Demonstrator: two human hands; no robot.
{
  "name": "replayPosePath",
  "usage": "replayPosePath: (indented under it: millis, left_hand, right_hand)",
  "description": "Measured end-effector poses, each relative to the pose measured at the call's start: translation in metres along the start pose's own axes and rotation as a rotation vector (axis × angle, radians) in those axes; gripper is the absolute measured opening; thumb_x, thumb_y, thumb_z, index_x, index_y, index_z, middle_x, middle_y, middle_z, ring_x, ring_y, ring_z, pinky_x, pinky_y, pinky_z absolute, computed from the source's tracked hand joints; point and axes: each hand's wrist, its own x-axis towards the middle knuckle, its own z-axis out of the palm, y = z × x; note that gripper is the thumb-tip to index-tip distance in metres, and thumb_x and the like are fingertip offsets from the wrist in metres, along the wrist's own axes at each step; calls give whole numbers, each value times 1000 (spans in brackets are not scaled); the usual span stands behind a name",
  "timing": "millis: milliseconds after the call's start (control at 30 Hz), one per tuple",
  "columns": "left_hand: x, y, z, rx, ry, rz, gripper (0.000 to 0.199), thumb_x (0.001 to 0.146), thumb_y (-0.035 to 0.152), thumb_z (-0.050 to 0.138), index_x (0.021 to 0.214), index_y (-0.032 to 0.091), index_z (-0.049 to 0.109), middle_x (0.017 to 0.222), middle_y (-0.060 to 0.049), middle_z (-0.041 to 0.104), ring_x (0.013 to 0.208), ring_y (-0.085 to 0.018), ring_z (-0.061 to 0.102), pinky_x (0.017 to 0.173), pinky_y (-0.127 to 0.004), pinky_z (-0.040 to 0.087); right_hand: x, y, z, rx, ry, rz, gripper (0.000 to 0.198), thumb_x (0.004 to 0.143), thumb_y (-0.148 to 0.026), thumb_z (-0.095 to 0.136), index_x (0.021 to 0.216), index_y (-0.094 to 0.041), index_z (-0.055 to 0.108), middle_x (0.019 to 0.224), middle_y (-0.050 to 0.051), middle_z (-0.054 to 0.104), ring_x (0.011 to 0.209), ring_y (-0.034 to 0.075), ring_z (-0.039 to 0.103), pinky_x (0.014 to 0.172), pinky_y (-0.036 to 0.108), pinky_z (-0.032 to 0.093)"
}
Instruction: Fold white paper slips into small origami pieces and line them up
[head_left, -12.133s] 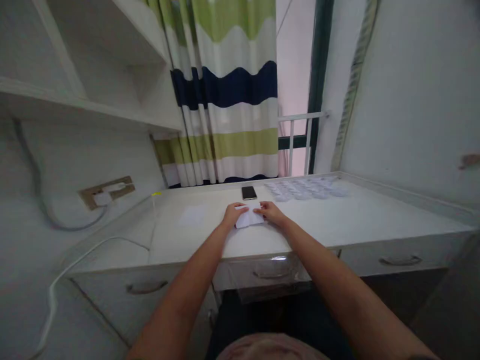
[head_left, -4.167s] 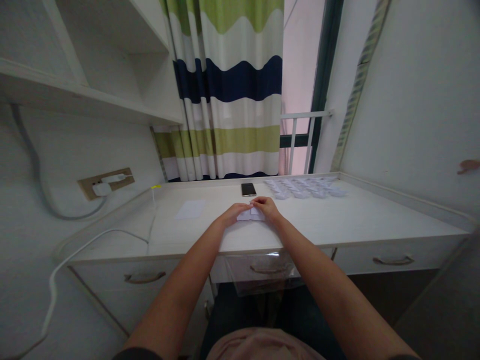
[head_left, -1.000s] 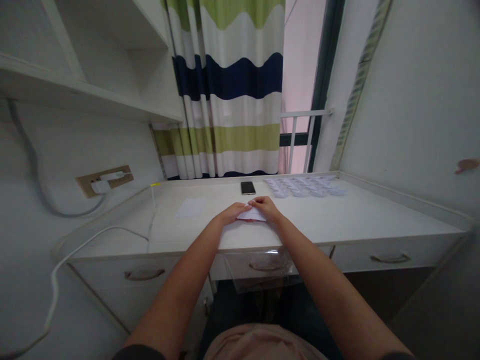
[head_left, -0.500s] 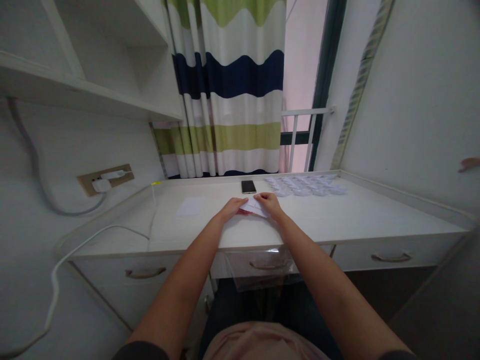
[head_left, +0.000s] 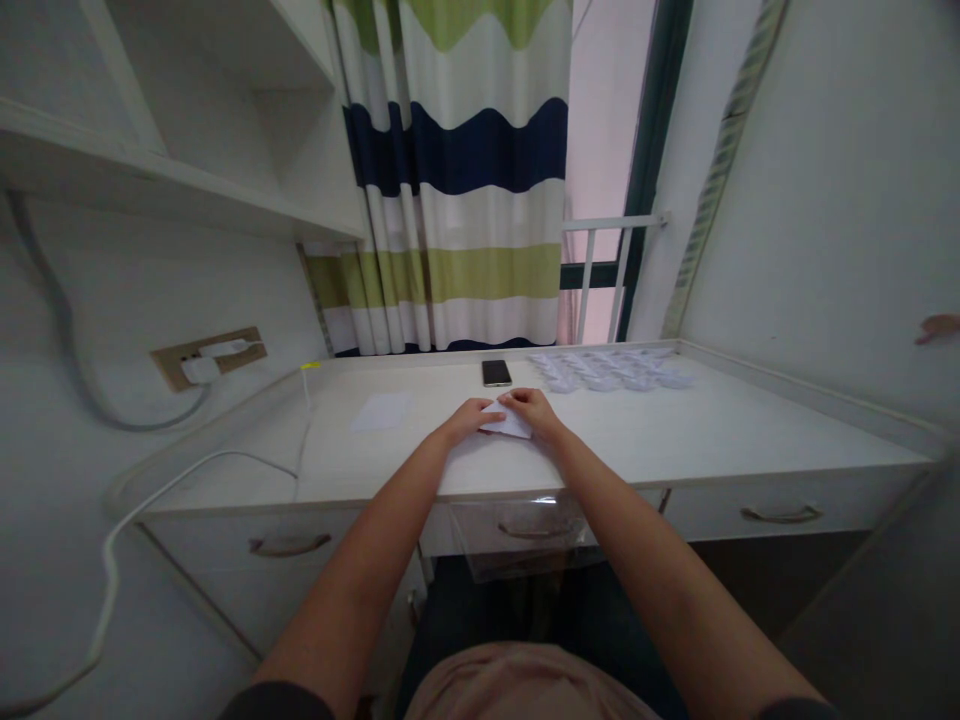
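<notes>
A small folded piece of white paper point(head_left: 511, 424) is held between my two hands, just above the white desk. My left hand point(head_left: 471, 418) grips its left side, with the thumb lying across the top. At the upper edge, my right hand point(head_left: 531, 408) pinches the paper with thumb and fingertips. Beyond my hands lies a black phone point(head_left: 496, 373). Several folded white paper pieces point(head_left: 607, 370) sit in rows at the back right. To the left, flat white sheets point(head_left: 381, 411) rest on the desk.
The white desk point(head_left: 750, 430) has drawers along its front, and a clear plastic sheet point(head_left: 517, 540) hangs over the middle one. A white cable point(head_left: 225, 455) crosses the left end near a wall socket point(head_left: 210, 358). Behind hangs a striped curtain point(head_left: 465, 220); a shelf point(head_left: 187, 190) juts out upper left.
My left thumb has moved across the paper's top, and my right fingers have shifted slightly left along its upper edge. The paper now shows a more pointed, triangular outline.
</notes>
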Motion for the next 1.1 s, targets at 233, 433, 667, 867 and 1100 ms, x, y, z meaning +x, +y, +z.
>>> replayPosePath:
  millis: [233, 433, 667, 867, 1100]
  left_hand:
    - [4, 1, -6, -378, 294, -56, 26, 59, 22, 69, 82, 14, 60, 82, -4, 63, 70, -11, 57, 65, -23, 45]
    - [4, -2, -7, -475, 370, -25, 43, 59, 13, 68, 98, 22, 53, 82, 0, 60, 69, -10, 58, 68, -26, 48]
    - [5, -2, -7, -438, 292, -56, 18, 56, 18, 72, 70, 14, 61, 77, -3, 61, 73, -11, 56, 72, -27, 47]
    - [2, 0, -7, -452, 288, -45, 21, 52, 20, 75, 69, 14, 64, 73, -3, 60, 73, -12, 55, 74, -29, 45]
    - [2, -1, -7, -447, 268, -53, 25, 48, 22, 77, 67, 13, 65, 69, -3, 60, 69, -11, 54, 69, -26, 45]
  right_hand:
    - [-7, -11, -3, 208, -67, 33, 41, 58, -32, 70, 97, -21, 61, 69, -1, 62, 64, 12, 59, 58, 24, 46]
    - [-9, -11, -3, 198, -132, 21, 33, 57, -23, 70, 89, -19, 64, 84, 2, 65, 68, 11, 60, 62, 25, 47]
    - [-5, -7, -3, 165, -100, 68, 26, 61, -29, 69, 83, -16, 66, 77, 3, 66, 67, 13, 61, 61, 25, 48]
    - [-6, -9, -3, 120, -116, 37, 29, 57, -25, 71, 85, -17, 67, 75, 2, 66, 65, 12, 59, 61, 25, 47]
    - [-4, -5, -3, 74, -108, 33, 24, 61, -31, 68, 80, -16, 67, 73, 3, 66, 64, 12, 60, 57, 23, 45]
